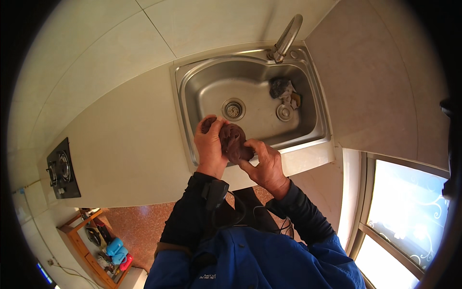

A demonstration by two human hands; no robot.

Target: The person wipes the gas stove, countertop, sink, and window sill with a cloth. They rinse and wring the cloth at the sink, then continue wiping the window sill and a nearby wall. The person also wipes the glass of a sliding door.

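Note:
Both hands hold a bunched dark brown cloth [234,141] over the front edge of a stainless steel sink [249,124]. My left hand [213,148] is closed around the cloth's left part, the thumb on top. At the cloth's right end, my right hand [265,164] pinches it between thumb and fingers. Just beyond the cloth lies the sink's drain [233,109]. In the basin's right side are a dark scouring pad or crumpled dark item [278,88], pale crumpled scraps [287,94], a partly covered sponge [296,98] and a round metal strainer [284,112].
A curved metal faucet [288,38] rises at the sink's back right. The pale countertop [133,144] runs left to a black gas hob [64,169]. A wooden shelf unit [85,253] holding blue and pink items stands at the lower left. At the right is a window [406,213].

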